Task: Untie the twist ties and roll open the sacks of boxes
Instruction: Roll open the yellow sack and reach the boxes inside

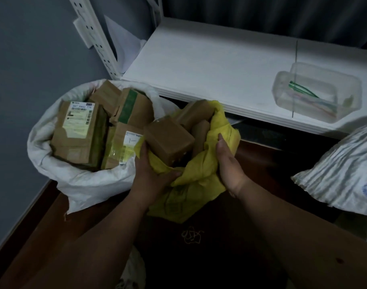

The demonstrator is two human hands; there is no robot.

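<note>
A yellow sack (201, 174) stands open on the floor in the middle, with brown cardboard boxes (170, 138) showing in its mouth. My left hand (151, 172) grips the sack's left rim, thumb over the folded yellow cloth. My right hand (228, 161) holds the right rim, fingers curled into the fabric. To the left, a white sack (78, 180) sits with its rim rolled down, and several labelled boxes (80, 132) fill it. A third sack (343, 170), white with stripes, lies closed at the right edge.
A white shelf board (209, 65) runs behind the sacks. On it a clear plastic tub (318, 90) holds coloured twist ties. A perforated white upright (95, 32) stands at the back left by the grey wall. The floor is dark brown.
</note>
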